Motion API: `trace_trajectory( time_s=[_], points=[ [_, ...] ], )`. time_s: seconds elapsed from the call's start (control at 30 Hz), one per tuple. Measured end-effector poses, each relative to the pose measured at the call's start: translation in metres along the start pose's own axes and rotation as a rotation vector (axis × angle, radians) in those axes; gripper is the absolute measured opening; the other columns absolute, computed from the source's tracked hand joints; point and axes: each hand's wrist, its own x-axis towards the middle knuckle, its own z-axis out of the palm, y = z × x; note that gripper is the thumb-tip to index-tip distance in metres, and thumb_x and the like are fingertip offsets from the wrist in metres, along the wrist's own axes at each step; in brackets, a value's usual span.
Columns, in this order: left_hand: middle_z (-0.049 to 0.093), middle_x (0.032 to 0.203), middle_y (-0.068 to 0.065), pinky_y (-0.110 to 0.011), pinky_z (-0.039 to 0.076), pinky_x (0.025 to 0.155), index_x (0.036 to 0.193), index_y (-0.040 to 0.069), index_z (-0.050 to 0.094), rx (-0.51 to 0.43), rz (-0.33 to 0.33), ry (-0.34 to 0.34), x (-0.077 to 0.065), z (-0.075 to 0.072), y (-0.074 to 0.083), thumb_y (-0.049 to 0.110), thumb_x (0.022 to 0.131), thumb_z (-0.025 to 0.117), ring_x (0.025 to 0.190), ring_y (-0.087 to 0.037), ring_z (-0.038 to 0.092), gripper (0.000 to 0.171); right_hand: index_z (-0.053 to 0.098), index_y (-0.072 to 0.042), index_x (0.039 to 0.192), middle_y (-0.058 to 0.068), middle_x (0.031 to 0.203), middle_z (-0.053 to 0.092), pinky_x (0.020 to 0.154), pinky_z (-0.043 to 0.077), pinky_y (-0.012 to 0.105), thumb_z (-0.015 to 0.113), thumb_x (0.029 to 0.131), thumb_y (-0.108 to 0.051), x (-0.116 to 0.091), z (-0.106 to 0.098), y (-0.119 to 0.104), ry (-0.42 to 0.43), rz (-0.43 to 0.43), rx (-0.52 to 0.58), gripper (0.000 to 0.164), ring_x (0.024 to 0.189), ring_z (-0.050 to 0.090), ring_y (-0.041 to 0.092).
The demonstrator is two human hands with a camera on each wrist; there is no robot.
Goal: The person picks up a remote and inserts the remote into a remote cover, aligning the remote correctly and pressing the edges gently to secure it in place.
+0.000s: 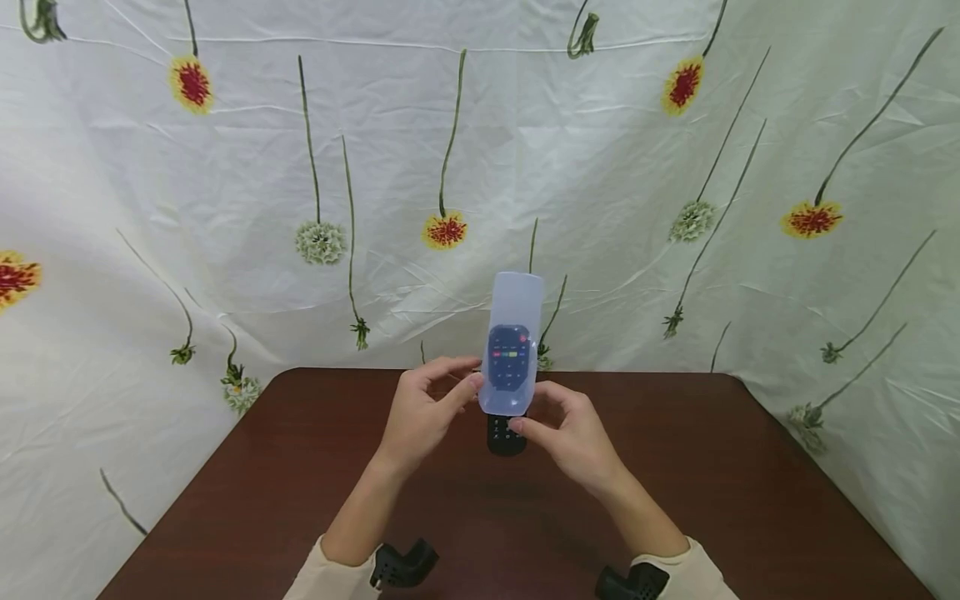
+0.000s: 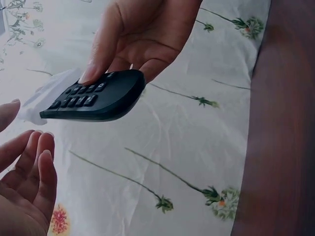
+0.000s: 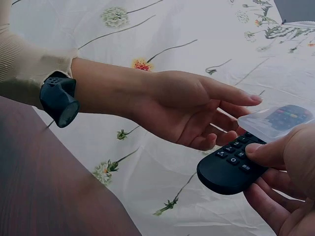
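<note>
A black remote control (image 3: 229, 169) sits partly inside a translucent plastic sleeve (image 1: 516, 297), and its keypad end sticks out at the bottom. Coloured buttons show through the sleeve. My right hand (image 1: 573, 429) grips the bare end, thumb on the keys and fingers underneath, as the right wrist view shows. Close to the sleeve's left edge is my left hand (image 1: 423, 412). Its thumb and fingers are apart around the sleeve's lower corner, without a visible pinch. The remote control (image 2: 98, 101) also appears in the left wrist view, with the whitish sleeve (image 2: 47, 96) beyond it.
Below the hands lies a dark brown tabletop (image 1: 300, 483). Behind it hangs a white cloth (image 1: 390, 150) printed with flowers. Black wrist devices (image 1: 405, 565) are worn at the cream sleeve cuffs.
</note>
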Motion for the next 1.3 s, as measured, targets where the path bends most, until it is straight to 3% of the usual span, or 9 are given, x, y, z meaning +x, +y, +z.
trace_trajectory(
  time_s=[0.2,0.33,0.53,0.77,1.3],
  points=[
    [0.071,0.09,-0.006,-0.036,0.056,0.06,0.111,0.0,0.079,-0.006,0.035,-0.004,-0.001,0.006,-0.003,0.007,0.096,0.076,0.069,-0.031,0.063,0.017,0.073,-0.002,0.119,0.009,0.11,0.074,0.084,0.057,0.034,0.082,0.088,-0.002,-0.001,0.003,0.0,0.009,-0.002,-0.012,0.032,0.098,0.07,0.023],
    [0.07,0.086,-0.005,-0.033,0.055,0.059,0.109,-0.001,0.08,-0.009,0.028,0.002,-0.001,0.008,-0.004,0.006,0.095,0.076,0.067,-0.027,0.062,0.016,0.072,-0.001,0.118,0.01,0.11,0.074,0.086,0.057,0.034,0.081,0.088,-0.002,-0.001,0.004,0.0,0.025,-0.009,-0.005,0.032,0.1,0.07,0.023],
    [0.068,0.083,-0.004,-0.029,0.05,0.058,0.109,0.002,0.081,-0.004,0.028,-0.013,-0.002,0.008,-0.004,0.008,0.095,0.077,0.067,-0.03,0.058,0.016,0.073,-0.002,0.118,0.01,0.108,0.074,0.083,0.057,0.033,0.082,0.087,0.0,-0.001,0.005,0.0,0.048,-0.022,-0.007,0.033,0.098,0.07,0.023],
    [0.071,0.085,-0.002,-0.027,0.049,0.061,0.108,0.003,0.081,-0.006,0.045,-0.039,-0.002,0.009,-0.008,0.007,0.094,0.078,0.071,-0.018,0.057,0.015,0.074,-0.003,0.118,0.008,0.104,0.074,0.078,0.057,0.032,0.083,0.086,-0.001,-0.002,0.004,0.001,0.085,-0.029,-0.028,0.034,0.092,0.067,0.023],
    [0.071,0.085,-0.001,-0.028,0.048,0.059,0.108,0.004,0.081,0.02,0.028,-0.054,-0.002,0.01,-0.008,0.011,0.094,0.078,0.069,-0.02,0.057,0.015,0.074,-0.002,0.118,0.008,0.103,0.074,0.079,0.057,0.032,0.083,0.087,-0.002,-0.001,0.003,0.001,0.089,-0.046,-0.025,0.033,0.092,0.067,0.023]
  ],
)
